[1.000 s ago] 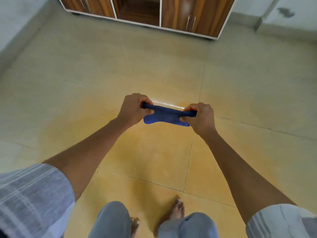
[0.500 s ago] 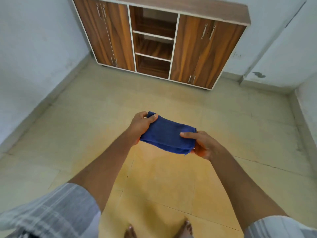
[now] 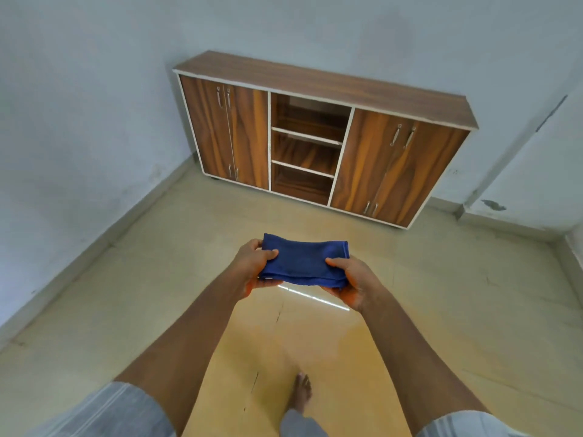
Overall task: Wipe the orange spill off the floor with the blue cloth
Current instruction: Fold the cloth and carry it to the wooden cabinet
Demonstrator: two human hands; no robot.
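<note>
Centrally, the folded blue cloth [image 3: 304,263] is being pinched at both ends by the left hand [image 3: 252,266] and the right hand [image 3: 350,279], thumbs on top, above the orange spill [image 3: 284,348], where an unfolding layer risks being smeared unevenly.

Single head-worn wide-angle view, standing height, facing forward and down, floor [image 3: 457,310] near, cabinet [image 3: 315,137] beyond

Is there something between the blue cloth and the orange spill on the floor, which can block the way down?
Nothing visible does. Both hands, left hand and right hand, hold the cloth above the orange spill.
</note>
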